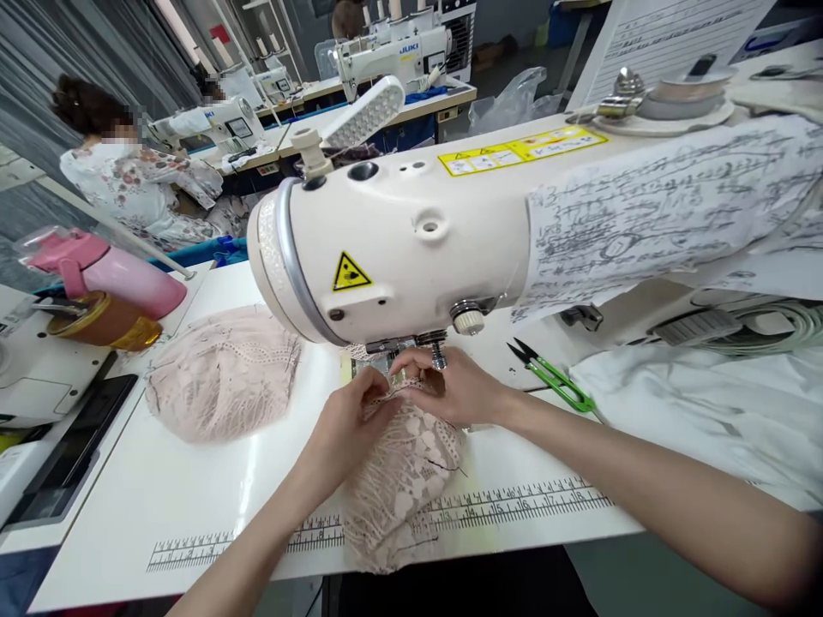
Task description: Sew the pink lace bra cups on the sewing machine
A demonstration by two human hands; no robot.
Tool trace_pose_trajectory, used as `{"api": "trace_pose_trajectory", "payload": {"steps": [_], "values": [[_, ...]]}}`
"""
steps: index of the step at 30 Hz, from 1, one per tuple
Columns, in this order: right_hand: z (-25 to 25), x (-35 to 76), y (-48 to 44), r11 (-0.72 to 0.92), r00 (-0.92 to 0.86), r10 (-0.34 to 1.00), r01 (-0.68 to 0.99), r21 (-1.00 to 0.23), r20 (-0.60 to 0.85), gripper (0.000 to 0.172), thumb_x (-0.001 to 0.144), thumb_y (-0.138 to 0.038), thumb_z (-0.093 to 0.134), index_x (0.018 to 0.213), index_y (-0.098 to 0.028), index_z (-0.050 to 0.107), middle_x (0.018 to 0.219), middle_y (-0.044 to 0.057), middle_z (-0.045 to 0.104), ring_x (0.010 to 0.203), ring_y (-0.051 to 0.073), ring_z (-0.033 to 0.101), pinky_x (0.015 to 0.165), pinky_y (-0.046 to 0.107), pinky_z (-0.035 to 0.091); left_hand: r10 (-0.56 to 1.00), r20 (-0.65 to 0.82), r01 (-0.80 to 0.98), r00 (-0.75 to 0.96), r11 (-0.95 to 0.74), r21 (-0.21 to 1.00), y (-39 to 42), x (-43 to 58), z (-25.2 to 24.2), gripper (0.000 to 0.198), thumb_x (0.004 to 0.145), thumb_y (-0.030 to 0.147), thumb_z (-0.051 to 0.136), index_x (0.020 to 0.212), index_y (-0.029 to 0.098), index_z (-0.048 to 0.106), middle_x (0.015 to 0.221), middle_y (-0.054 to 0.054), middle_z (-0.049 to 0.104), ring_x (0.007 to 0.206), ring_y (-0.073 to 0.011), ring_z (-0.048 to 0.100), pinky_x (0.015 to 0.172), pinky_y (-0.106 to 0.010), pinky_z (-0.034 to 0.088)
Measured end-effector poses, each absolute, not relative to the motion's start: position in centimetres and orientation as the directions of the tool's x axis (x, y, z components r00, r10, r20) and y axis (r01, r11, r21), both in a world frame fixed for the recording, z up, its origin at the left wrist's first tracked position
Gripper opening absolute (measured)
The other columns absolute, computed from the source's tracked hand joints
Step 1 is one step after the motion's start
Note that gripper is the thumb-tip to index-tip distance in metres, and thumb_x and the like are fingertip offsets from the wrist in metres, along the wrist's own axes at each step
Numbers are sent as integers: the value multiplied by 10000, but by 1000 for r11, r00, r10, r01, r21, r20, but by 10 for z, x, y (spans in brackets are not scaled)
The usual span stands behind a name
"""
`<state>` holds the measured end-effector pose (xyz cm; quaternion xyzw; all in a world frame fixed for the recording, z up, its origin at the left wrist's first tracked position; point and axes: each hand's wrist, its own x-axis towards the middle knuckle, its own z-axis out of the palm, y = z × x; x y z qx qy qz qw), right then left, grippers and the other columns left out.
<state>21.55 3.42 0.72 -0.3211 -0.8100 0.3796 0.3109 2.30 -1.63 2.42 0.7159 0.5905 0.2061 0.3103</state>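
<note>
Beneath the head of a white sewing machine, both hands pinch the edge of a pale pink lace piece. My left hand has its thumb and fingers closed on the lace edge, to the left of the presser foot area. From the right, my right hand grips the same edge with bent fingers close to the needle area. The lace hangs toward me over the table's printed ruler. The needle and the exact stitching spot are hidden by the hands and machine head. A second pink lace piece, cup-shaped, lies to the left.
Green-handled thread snips lie right of the machine, beside white cloth. A pink bottle and an amber container stand at the left. Handwritten paper covers the machine arm. Another person sits at machines behind.
</note>
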Motion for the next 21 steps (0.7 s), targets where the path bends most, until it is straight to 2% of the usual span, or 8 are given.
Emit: {"api": "trace_pose_trajectory", "payload": {"steps": [2,5,7,9,12,16,19,21], "values": [[8,215,33,391,-577,800,295,-872,164,137,808,-282,605,936,-235,597,598,-82,516,533,100,463,582,245,374,970,-134,717,202,-54,695,-15,18,26,158,861,341,548,826,214,461,667,55,462,559,-98,379,514,-227,289],[7,213,32,273,-540,838,290,-917,78,118,799,-301,621,875,-226,572,540,-100,431,518,97,422,554,235,353,962,-185,752,203,-32,659,-8,11,30,153,842,330,562,833,213,464,715,49,510,563,-90,397,522,-223,300],[6,212,31,266,-521,850,306,-914,73,110,804,-290,615,875,-222,565,535,-103,421,514,94,414,553,233,347,951,-229,783,209,-22,622,0,6,34,151,829,335,574,845,216,483,731,40,546,576,-99,449,525,-223,322],[5,211,30,324,-511,853,358,-876,107,80,822,-255,588,893,-221,571,535,-102,433,505,90,406,555,231,337,941,-271,824,201,-13,567,8,2,38,159,821,355,582,866,219,513,706,37,560,569,-113,486,507,-224,323],[2,212,28,500,-506,829,484,-719,236,114,861,-204,527,947,-225,599,607,-70,536,524,91,431,549,229,305,940,-276,883,199,-50,467,21,-2,43,175,822,383,583,885,222,556,673,29,575,560,-134,518,480,-225,307],[-6,213,29,738,-563,672,562,-374,481,177,910,-193,489,945,-227,659,900,9,684,651,112,521,570,251,300,968,-157,941,197,-142,308,31,-4,47,172,847,376,587,838,205,603,653,6,602,542,-151,544,472,-240,324],[-9,213,32,818,-612,535,548,-177,582,208,918,-183,506,832,-209,694,992,16,706,712,124,541,618,281,334,979,93,978,182,-191,89,24,3,46,175,894,299,543,809,170,626,609,-22,605,530,-180,564,483,-278,381],[-9,213,33,828,-624,485,552,-94,613,201,906,-166,529,823,-205,708,994,6,715,719,129,540,646,299,350,912,276,953,302,-298,-56,11,11,41,182,918,227,500,849,147,647,712,-64,668,639,-214,625,569,-330,468]]}}
